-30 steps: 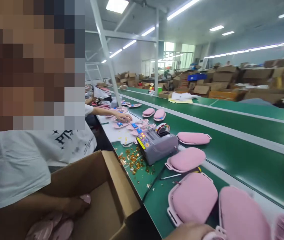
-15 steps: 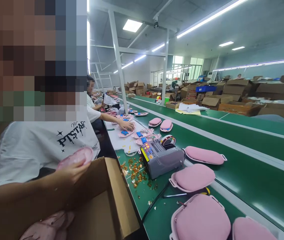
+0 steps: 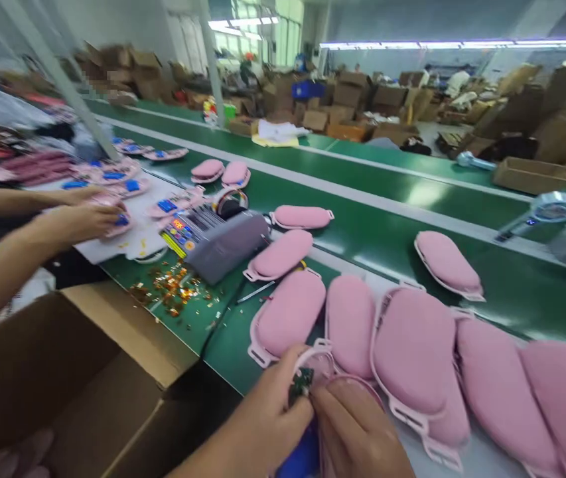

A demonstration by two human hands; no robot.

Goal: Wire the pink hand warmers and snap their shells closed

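Fingers of the person's left hand are wrapped around an open, pale pink plastic shell at the bottom centre of the head view, near the edge of the green tabletop. The right hand has its fingers bent against the same shell; whether they also pinch a small part cannot be told. Between the hands show a small green circuit board, beside the left thumb, and a smooth blue piece below it.

Just beyond and to the right lies a row of rounded, closed pink cases, some overlapping. Farther off stand a grey tape dispenser with coloured buttons and, beside it, scattered shiny orange scraps. At left, a co-worker's hands hold a pink piece with a blue part, above an open brown cardboard carton.
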